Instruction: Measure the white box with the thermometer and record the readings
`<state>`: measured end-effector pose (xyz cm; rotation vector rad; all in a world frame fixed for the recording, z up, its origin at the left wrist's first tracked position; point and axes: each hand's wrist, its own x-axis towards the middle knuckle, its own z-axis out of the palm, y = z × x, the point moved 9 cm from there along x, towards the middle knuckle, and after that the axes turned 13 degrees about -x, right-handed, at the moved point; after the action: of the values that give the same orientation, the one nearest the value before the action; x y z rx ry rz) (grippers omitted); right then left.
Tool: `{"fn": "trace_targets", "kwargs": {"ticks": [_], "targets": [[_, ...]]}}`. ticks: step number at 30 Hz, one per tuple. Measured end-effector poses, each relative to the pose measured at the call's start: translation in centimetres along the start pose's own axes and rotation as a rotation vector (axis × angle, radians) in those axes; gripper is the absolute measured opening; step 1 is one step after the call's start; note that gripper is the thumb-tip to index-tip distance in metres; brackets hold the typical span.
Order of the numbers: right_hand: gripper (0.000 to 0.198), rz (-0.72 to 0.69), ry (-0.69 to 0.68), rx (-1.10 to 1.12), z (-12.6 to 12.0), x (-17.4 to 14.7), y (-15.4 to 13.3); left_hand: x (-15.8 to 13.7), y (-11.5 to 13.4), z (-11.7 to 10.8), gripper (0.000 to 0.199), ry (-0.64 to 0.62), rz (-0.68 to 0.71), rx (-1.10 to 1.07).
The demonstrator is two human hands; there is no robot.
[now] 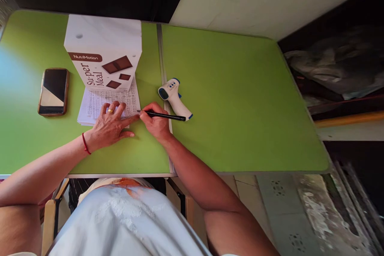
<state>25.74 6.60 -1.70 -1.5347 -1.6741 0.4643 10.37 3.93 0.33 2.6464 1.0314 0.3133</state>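
Observation:
Several sheets of paper (132,96) covered in small handwriting lie stacked on the green table. My left hand (111,126) rests across the lower part of the top sheet, fingers spread, and hides some of the writing. In my right hand (156,122) a black pen (168,116) is gripped, its tip touching or just over the sheet's right edge. Behind the papers stands a white NutriMotion box (103,56) with brown bars printed on it, covering their far end. A white infrared thermometer (174,98) lies just right of my right hand.
A smartphone (54,92) in a brown case lies left of the papers. The green folding table (240,100) has a metal seam beside my right hand. A pale wall (228,0) borders its far side, and a plastic-covered bundle (333,68) sits beyond its right end.

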Motion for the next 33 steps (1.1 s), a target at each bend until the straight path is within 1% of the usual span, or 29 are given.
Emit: {"fn": "trace_targets", "kwargs": {"ticks": [5,11,16,18,24,28,30,33], "targets": [[0.016,0.013,-0.032,-0.026,0.18,0.06,0.08,0.04,-0.10,-0.16,0.072,0.021,-0.014,-0.051],[0.015,0.003,-0.049,-0.020,0.16,0.07,-0.09,0.07,0.02,0.11,0.075,-0.027,-0.005,0.037],[0.015,0.012,0.013,0.038,-0.22,0.04,-0.12,0.06,0.00,0.04,0.074,-0.013,-0.001,0.015],[0.015,0.019,0.020,0.028,-0.23,0.03,-0.07,0.06,0.03,0.02,0.074,-0.010,0.001,0.003],[0.016,-0.003,-0.023,-0.011,0.00,0.15,-0.11,0.08,0.06,-0.03,0.074,-0.012,-0.005,0.000],[0.018,0.002,-0.036,-0.033,0.17,0.03,0.11,0.06,-0.01,-0.17,0.071,0.008,-0.003,-0.026],[0.019,0.004,-0.025,-0.047,0.18,-0.13,0.24,0.05,-0.06,-0.16,0.071,0.010,-0.004,-0.028],[0.017,-0.005,0.045,-0.068,-0.39,-0.23,0.45,0.05,-0.10,-0.01,0.071,-0.005,-0.005,0.002]]}}
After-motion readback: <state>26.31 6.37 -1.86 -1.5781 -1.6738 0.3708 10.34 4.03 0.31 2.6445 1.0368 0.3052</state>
